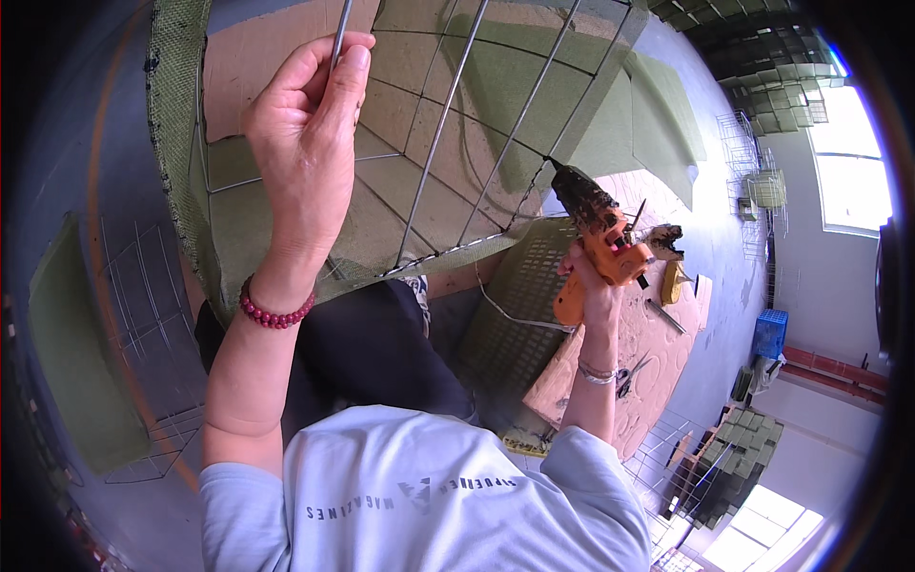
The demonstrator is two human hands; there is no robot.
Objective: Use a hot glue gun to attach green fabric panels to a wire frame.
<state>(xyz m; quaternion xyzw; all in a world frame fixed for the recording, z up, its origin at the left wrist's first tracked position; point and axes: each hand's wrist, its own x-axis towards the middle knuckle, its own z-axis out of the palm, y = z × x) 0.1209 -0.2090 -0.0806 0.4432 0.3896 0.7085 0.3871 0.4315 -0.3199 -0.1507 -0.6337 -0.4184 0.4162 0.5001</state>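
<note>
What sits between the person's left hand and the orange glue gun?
In the head view, metal bars of the wire frame stand between the left hand and orange glue gun, with green mesh behind them.

Left hand (310, 143) up at the far side, thumb and fingers closed round a metal rod (340, 29) at the wire frame (434, 153). Green mesh (172, 172) covers the frame's left side; dark crust along its near edge. Red beaded bracelet (276, 310) on the left wrist. Right hand (593, 284) wrapped round the grip of an orange pistol-shaped tool (600, 234), front end caked black, nozzle at the frame's right corner; contact hard to judge. Right of it, cardboard (648, 400) bearing scissors (629, 377) and a yellow block-like object (675, 283). Plastic crate (505, 296) between cardboard and the person's dark-trousered legs (367, 348). Far right, a blue crate (770, 334).
</note>
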